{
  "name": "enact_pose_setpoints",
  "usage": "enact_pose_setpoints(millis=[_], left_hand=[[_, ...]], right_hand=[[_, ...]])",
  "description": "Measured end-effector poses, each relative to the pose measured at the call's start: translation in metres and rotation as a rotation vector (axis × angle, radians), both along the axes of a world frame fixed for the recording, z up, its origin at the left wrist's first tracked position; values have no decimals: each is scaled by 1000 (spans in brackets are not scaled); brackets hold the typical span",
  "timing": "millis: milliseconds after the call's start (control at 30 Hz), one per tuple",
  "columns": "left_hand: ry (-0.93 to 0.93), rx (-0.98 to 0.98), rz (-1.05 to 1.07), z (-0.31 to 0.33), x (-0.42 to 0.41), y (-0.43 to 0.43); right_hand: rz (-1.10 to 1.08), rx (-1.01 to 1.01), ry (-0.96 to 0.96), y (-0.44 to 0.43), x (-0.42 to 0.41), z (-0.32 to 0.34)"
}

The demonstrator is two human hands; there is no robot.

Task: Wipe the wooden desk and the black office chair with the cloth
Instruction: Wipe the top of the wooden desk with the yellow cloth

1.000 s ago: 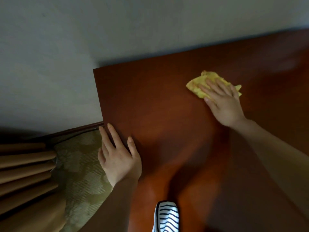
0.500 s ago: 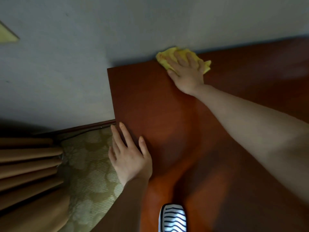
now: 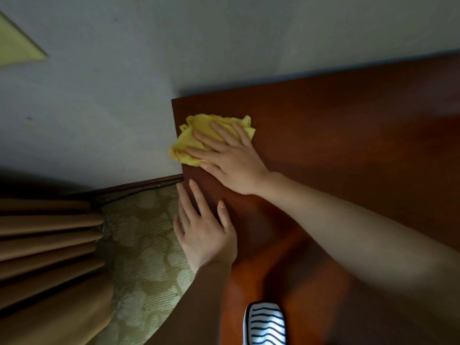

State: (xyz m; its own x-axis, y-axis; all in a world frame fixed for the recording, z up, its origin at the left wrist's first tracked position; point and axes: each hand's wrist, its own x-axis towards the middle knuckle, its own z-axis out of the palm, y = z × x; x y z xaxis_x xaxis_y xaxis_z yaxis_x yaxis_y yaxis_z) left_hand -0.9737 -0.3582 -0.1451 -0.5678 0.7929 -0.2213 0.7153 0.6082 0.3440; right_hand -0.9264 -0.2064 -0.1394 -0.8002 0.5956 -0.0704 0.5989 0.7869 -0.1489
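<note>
Yellow cloth [image 3: 199, 135] is pressed flat by right hand [image 3: 231, 160], fingers straight, overhanging bench [image 3: 348, 145] edge; slippage off likely. Left hand [image 3: 204, 232] rests flat.

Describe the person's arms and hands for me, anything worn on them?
Both forearms are bare, with no sleeves in view. The left hand and right hand show no gloves, rings, watch or bracelets. The fingernails are short and look unpainted.

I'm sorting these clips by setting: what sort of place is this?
Probably a carpeted room in a home or hotel: a reddish-brown wooden desk stands against a plain grey wall, with pleated tan curtains over patterned olive carpet.
</note>
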Motion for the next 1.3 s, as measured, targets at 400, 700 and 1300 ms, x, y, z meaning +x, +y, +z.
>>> enact_pose_setpoints(millis=[400,700,1300], left_hand=[[31,37,16,-8,-3,2],[73,119,-61,-8,-4,-6],[63,156,-177,33,78,28]], right_hand=[[-145,-70,-8,-57,116,3],[-219,-63,7,-135,181,5],[-353,28,-56,24,310,7]])
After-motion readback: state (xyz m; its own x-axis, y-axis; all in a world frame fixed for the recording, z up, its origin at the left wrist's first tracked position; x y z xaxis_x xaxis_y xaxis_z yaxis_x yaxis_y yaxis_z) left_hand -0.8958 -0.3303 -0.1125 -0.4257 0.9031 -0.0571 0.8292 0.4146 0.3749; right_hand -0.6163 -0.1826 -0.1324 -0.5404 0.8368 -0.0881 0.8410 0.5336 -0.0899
